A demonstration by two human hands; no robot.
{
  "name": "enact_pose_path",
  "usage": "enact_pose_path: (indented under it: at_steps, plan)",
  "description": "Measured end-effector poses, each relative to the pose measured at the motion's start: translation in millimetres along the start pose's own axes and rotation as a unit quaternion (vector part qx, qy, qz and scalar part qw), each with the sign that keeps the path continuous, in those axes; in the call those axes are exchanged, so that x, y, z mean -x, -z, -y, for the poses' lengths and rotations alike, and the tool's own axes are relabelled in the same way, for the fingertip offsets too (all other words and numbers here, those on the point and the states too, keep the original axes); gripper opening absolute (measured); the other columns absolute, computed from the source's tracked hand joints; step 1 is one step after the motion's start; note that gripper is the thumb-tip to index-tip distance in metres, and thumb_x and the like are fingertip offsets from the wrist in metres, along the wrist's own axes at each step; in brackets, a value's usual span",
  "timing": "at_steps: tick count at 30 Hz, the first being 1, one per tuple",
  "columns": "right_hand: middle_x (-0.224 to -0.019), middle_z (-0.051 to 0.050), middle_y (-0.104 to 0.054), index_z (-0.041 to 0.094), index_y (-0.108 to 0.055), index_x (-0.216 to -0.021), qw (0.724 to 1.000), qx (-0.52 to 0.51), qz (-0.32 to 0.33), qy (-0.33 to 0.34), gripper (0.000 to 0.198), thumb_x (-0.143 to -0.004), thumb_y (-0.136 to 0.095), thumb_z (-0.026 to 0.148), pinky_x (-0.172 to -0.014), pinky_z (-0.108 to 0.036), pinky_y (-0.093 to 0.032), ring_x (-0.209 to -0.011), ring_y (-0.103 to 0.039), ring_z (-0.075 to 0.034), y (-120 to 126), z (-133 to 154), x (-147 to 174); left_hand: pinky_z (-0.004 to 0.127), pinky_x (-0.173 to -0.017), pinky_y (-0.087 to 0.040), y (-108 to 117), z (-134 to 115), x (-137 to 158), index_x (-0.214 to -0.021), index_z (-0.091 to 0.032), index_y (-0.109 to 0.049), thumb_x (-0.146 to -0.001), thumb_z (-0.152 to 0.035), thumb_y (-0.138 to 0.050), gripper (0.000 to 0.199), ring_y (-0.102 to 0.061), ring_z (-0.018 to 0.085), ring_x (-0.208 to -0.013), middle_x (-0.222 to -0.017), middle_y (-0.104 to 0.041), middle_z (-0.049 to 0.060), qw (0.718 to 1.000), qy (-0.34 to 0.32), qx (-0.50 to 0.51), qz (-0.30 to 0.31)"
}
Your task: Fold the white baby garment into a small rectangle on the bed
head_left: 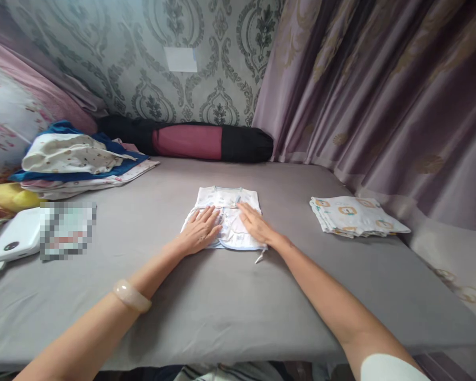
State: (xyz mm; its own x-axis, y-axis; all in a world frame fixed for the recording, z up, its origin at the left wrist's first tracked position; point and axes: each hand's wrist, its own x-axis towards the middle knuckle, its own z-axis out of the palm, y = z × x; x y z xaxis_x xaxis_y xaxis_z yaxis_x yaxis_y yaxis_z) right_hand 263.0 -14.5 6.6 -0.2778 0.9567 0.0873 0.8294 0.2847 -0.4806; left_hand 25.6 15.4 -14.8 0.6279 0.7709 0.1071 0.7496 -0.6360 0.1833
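Note:
A small white baby shirt [232,197] with blue trim and a faint print lies folded in the middle of the grey-covered surface. Flat on its left side rests my left hand [199,230], fingers stretched out. My right hand [256,225] presses on the right side of the same shirt, its fingers also extended. Both palms hide parts of the cloth. A thin white tie [261,256] sticks out from the shirt's lower right corner, just below my right wrist.
Folded white cloths with an orange print [347,214] lie to the right. A pile of clothes [75,153] sits at back left, above a white power bank [19,235] and a blurred packet [67,230]. A black and maroon long bag [186,140] lies along the wall; curtains [321,79] hang right.

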Motion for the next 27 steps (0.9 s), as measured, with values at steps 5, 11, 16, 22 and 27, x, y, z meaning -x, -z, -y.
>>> enact_pose_path:
  at_steps: [5, 11, 16, 22, 27]
  plan:
    - [-0.121, -0.006, -0.064, 0.021, -0.065, -0.117, 0.997, 0.009, -0.050, -0.062, 0.036, -0.090, -0.041, 0.023, -0.091, -0.027, -0.042, -0.104, -0.059, -0.017, 38, -25, 32, 0.046, -0.107, -0.034, 17, 24, 31, -0.139, -0.018, -0.040, -0.095, -0.046, -0.031, 0.053, -0.041, 0.029, -0.132, -0.145, -0.042, 0.015, 0.998, 0.009, 0.022, -0.062]
    - [-0.079, -0.004, -0.070, 0.020, -0.069, -0.079, 0.973, 0.072, 0.004, -0.220, 0.026, -0.088, -0.048, 0.034, -0.063, -0.024, -0.037, -0.073, -0.061, -0.016, 40, -15, 64, 0.040, -0.086, -0.047, 20, 37, 52, -0.120, -0.017, -0.050, -0.089, -0.045, -0.038, 0.043, -0.059, 0.025, -0.094, -0.095, -0.061, 0.010, 0.982, 0.147, 0.069, -0.099]
    - [-0.082, -0.003, -0.070, 0.021, -0.064, -0.079, 0.973, 0.056, 0.005, -0.226, 0.018, -0.085, -0.052, 0.033, -0.061, -0.023, -0.035, -0.073, -0.061, -0.015, 29, 1, 71, 0.037, -0.076, -0.049, 31, 27, 56, -0.108, -0.021, -0.053, -0.080, -0.047, -0.050, 0.038, -0.060, 0.022, -0.076, -0.078, -0.062, 0.003, 0.960, 0.225, 0.149, -0.079]
    - [-0.077, 0.000, -0.068, 0.020, -0.060, -0.097, 0.966, -0.035, -0.033, -0.254, 0.018, -0.087, -0.049, 0.030, -0.061, -0.022, -0.040, -0.062, -0.060, -0.013, 23, 12, 74, 0.029, -0.055, -0.048, 43, 12, 60, -0.123, -0.019, -0.048, -0.074, -0.055, -0.057, 0.061, -0.060, 0.018, -0.059, -0.068, -0.059, -0.002, 0.904, 0.292, 0.313, 0.006]
    - [-0.086, 0.000, -0.068, 0.022, -0.059, -0.117, 0.985, -0.093, -0.007, -0.147, 0.040, -0.087, -0.034, 0.014, -0.071, -0.023, -0.046, -0.072, -0.063, -0.013, 25, 2, 82, 0.026, -0.059, -0.047, 57, 10, 69, -0.127, -0.021, -0.052, -0.075, -0.050, -0.056, 0.060, -0.058, 0.016, -0.065, -0.074, -0.057, -0.002, 0.895, 0.208, 0.393, 0.019]
